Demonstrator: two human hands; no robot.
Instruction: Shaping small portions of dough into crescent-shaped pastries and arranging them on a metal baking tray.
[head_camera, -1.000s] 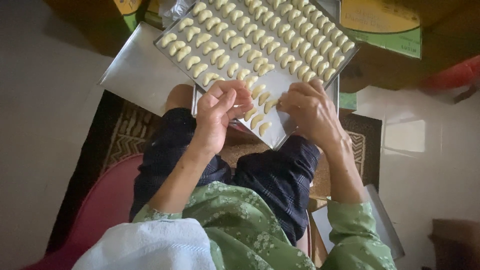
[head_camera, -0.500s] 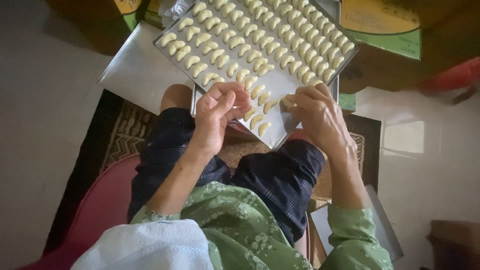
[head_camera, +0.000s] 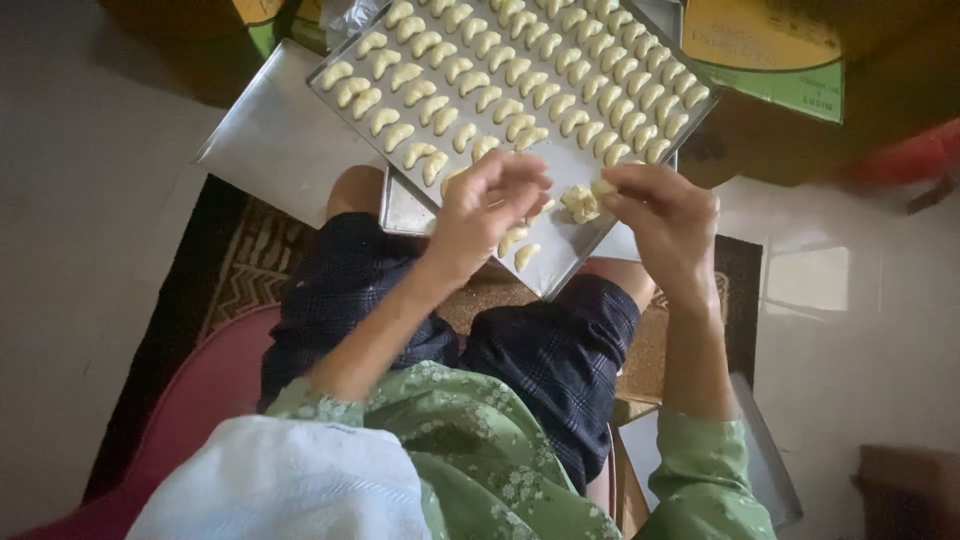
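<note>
The left hand (head_camera: 487, 215) hovered over the near corner of the baking tray (head_camera: 565, 260), fingers loosely curled and half closed — whether they pinched any dough could not be told from this angle. The right hand (head_camera: 665, 225) sat at about three o'clock from it, its thumb and forefinger closed on a small pale bit of dough at their tips, just above a little lump of dough (head_camera: 580, 203) lying on the tray between the two hands. Two shaped crescents (head_camera: 518, 246) lay at roughly five o'clock from the left hand, near the tray's edge. From ten to two o'clock the tray was filled with neat rows of crescent cookies (head_camera: 520, 75). The tray rested over the person's knees — a second flat tray (head_camera: 270, 140) lay beneath it at ten o'clock.
</note>
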